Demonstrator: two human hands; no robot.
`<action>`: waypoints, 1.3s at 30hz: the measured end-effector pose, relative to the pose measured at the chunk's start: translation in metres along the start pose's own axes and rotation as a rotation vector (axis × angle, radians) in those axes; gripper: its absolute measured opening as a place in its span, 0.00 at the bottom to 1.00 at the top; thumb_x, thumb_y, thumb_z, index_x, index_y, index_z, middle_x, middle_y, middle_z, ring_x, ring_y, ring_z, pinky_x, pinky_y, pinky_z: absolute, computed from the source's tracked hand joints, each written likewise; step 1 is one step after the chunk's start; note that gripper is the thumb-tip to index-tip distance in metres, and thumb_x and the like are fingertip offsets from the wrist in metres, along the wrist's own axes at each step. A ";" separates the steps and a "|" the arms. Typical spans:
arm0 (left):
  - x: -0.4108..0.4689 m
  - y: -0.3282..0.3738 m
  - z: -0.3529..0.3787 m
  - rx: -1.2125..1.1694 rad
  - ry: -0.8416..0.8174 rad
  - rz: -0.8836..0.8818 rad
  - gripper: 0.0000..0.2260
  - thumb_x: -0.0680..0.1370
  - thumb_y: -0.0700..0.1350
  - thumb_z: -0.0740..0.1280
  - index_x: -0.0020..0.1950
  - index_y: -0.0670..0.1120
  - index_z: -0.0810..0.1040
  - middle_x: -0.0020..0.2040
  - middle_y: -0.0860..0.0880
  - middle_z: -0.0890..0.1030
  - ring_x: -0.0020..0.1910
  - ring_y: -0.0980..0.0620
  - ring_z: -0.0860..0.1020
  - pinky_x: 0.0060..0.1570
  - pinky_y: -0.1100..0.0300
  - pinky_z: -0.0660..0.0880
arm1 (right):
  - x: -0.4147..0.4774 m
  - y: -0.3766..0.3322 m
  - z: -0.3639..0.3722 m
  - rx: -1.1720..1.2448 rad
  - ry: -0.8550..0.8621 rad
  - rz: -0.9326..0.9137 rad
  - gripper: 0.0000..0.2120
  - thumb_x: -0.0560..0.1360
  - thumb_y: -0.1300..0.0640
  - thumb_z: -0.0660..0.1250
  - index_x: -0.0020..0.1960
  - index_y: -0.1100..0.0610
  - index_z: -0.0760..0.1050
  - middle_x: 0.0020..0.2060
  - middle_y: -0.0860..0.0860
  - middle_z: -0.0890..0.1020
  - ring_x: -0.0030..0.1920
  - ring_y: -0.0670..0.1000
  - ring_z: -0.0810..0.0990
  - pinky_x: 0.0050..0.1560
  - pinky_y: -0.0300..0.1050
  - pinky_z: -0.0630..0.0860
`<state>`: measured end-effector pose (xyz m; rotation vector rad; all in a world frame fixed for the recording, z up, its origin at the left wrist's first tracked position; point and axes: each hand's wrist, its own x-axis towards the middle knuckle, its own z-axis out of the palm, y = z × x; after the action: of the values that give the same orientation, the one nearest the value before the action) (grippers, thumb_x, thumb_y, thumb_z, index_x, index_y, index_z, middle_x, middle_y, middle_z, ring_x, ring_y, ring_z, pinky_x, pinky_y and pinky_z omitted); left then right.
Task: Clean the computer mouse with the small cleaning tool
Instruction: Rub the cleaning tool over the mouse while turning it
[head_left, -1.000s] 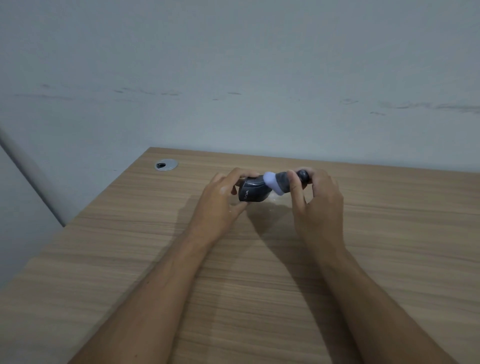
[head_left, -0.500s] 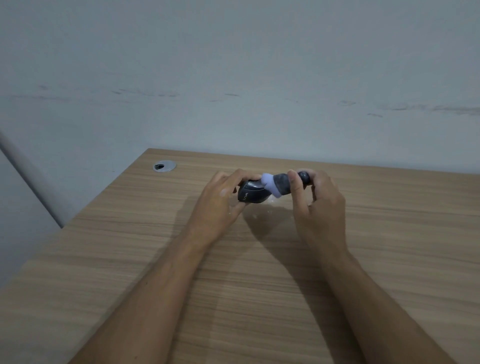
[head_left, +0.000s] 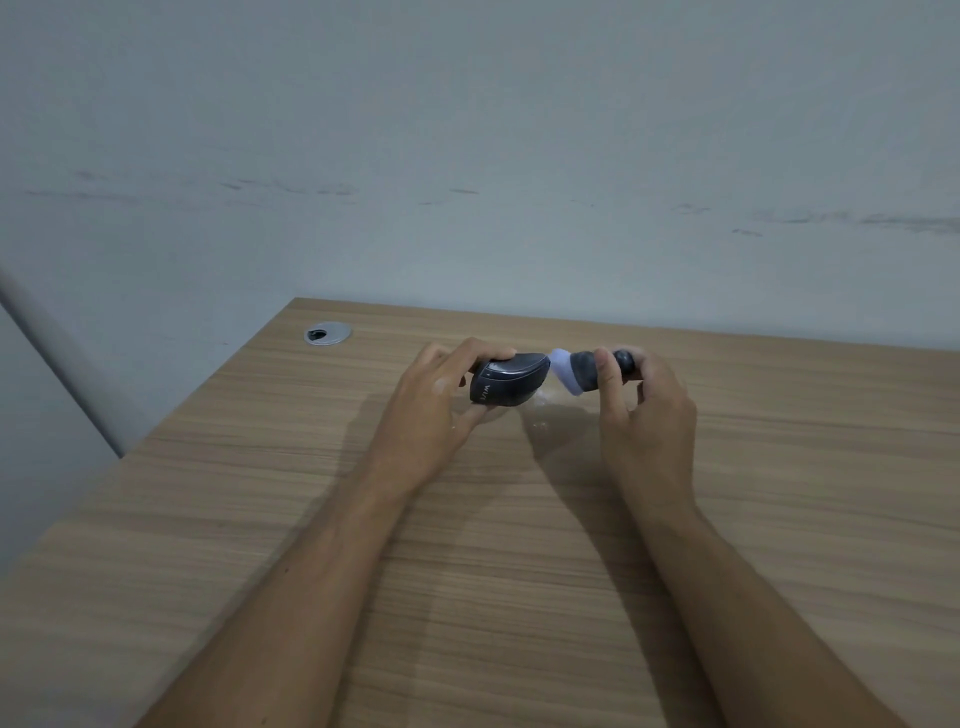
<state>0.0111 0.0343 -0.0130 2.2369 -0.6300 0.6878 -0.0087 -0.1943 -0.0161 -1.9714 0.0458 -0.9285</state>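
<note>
My left hand (head_left: 434, 410) grips a dark grey computer mouse (head_left: 509, 385) and holds it tilted on its side just above the wooden desk (head_left: 519, 545). A small cleaning tool (head_left: 589, 371), dark-bodied with a pale lilac brush head, is pinched in my right hand (head_left: 647, 415). The brush head sits at the mouse's right end, touching it or nearly so. The tool's far end pokes out past my right thumb. My fingers hide the mouse's underside and far side.
A round silver cable grommet (head_left: 327, 332) is set into the desk at the back left corner. A few pale specks (head_left: 543, 423) lie on the wood below the mouse. The desk's back edge meets a scuffed grey wall (head_left: 467, 156); its left edge drops off.
The brush head has slid from the top of the mouse to its right end, moving right. My left hand has turned the mouse so its side with lettering faces me.
</note>
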 end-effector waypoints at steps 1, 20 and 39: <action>-0.001 0.002 0.000 -0.022 -0.008 -0.023 0.23 0.78 0.46 0.81 0.71 0.55 0.81 0.58 0.66 0.82 0.56 0.54 0.77 0.59 0.57 0.78 | 0.000 -0.002 -0.002 0.021 0.014 0.007 0.11 0.86 0.47 0.66 0.56 0.52 0.82 0.46 0.47 0.83 0.48 0.53 0.79 0.53 0.53 0.77; -0.002 0.003 0.005 -0.396 0.049 -0.359 0.25 0.75 0.46 0.84 0.69 0.56 0.82 0.53 0.62 0.87 0.44 0.70 0.79 0.44 0.73 0.73 | -0.003 -0.004 0.001 0.043 -0.100 -0.015 0.08 0.85 0.47 0.68 0.54 0.49 0.83 0.44 0.44 0.84 0.43 0.46 0.79 0.49 0.46 0.76; 0.003 0.013 0.012 -0.068 0.065 -0.210 0.26 0.71 0.41 0.83 0.68 0.49 0.81 0.56 0.52 0.81 0.53 0.56 0.73 0.49 0.76 0.68 | -0.014 -0.045 0.002 -0.037 -0.079 -0.491 0.09 0.86 0.54 0.68 0.56 0.60 0.82 0.47 0.50 0.82 0.47 0.51 0.76 0.54 0.38 0.70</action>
<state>0.0084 0.0163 -0.0122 2.1704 -0.3746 0.6203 -0.0321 -0.1618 0.0094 -2.0921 -0.4883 -1.1605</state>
